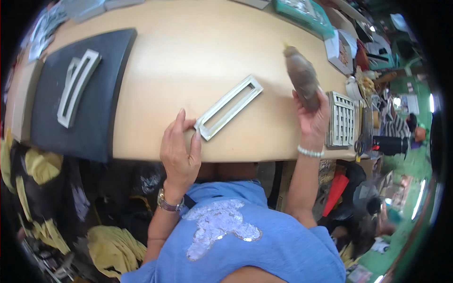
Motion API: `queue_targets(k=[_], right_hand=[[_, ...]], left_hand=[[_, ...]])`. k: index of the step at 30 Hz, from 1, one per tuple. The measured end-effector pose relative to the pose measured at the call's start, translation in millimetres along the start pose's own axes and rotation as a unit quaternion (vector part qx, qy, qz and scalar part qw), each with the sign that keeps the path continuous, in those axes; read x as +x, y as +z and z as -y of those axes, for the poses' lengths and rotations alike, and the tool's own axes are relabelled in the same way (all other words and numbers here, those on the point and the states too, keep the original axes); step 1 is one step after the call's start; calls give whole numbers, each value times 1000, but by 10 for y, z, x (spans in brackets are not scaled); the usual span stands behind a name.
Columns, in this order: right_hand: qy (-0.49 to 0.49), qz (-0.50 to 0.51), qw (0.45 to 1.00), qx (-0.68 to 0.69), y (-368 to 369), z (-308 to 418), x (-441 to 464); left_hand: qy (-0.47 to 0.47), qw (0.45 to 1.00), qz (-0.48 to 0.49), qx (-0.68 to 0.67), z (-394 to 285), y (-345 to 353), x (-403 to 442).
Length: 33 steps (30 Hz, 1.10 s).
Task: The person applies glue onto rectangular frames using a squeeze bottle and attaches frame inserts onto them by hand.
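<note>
My left hand (180,150) holds the near end of a narrow, pale rectangular frame (228,107) between thumb and fingers. The frame has a long open slot and lies slanted on the table (188,61). To the right, my right hand (313,118) is wrapped round the lower part of a brown squeeze bottle (302,75). Its yellowish tip points up and away from me, apart from the frame. The bottle is slightly blurred.
On the left, a black board (101,89) carries pale slotted frames (79,89), one over another. A stack of slatted grid pieces (340,120) sits right of my right hand. Farther back are a green tray (306,16) and a white box (339,52); scissors (360,147) lie at the right edge.
</note>
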State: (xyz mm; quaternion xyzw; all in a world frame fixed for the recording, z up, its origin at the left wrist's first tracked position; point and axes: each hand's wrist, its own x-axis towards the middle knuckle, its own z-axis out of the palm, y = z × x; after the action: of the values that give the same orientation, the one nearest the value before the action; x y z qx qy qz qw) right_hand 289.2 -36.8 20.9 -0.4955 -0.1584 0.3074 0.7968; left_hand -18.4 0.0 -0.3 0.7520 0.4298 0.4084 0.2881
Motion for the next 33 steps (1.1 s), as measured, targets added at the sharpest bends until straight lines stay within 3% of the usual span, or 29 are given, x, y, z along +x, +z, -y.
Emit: queue_targets(k=[2, 4, 5, 8, 10, 13, 16, 19, 25, 28, 33], right_hand=[[-78, -15, 975, -206, 37, 5, 150], [-130, -37, 867, -480, 227, 60, 155], [-275, -21, 812, -514, 123, -100, 222], [-389, 67, 698, -598, 579, -10, -195], [-291, 142, 749, -578, 713, -122, -357], [-207, 172, 744, -611, 717, -272, -341], [-197, 178, 738, -620, 737, -271, -375], [-205, 174, 770, -579, 742, -223, -394], [-280, 205, 752, -561, 831, 7, -451], [-89, 204, 834, -505, 878, 18, -363], [-32, 220, 864, -452, 715, -157, -149]], left_hand=[[5, 1000, -7, 12, 15, 23, 4], [7, 1000, -11, 23, 19, 36, 0], [7, 1000, -10, 23, 16, 37, -1], [-2, 1000, -4, 22, -15, 22, 11], [1, 1000, 1, 26, -18, 17, 10], [0, 1000, 0, 27, -28, 16, 14], [-2, 1000, -4, 22, -23, 26, 5], [4, 1000, -5, 24, -40, 30, 19], [5, 1000, -14, 19, -51, 38, 27], [4, 1000, -20, 21, -35, 44, 12], [0, 999, -8, 40, -21, 57, -10]])
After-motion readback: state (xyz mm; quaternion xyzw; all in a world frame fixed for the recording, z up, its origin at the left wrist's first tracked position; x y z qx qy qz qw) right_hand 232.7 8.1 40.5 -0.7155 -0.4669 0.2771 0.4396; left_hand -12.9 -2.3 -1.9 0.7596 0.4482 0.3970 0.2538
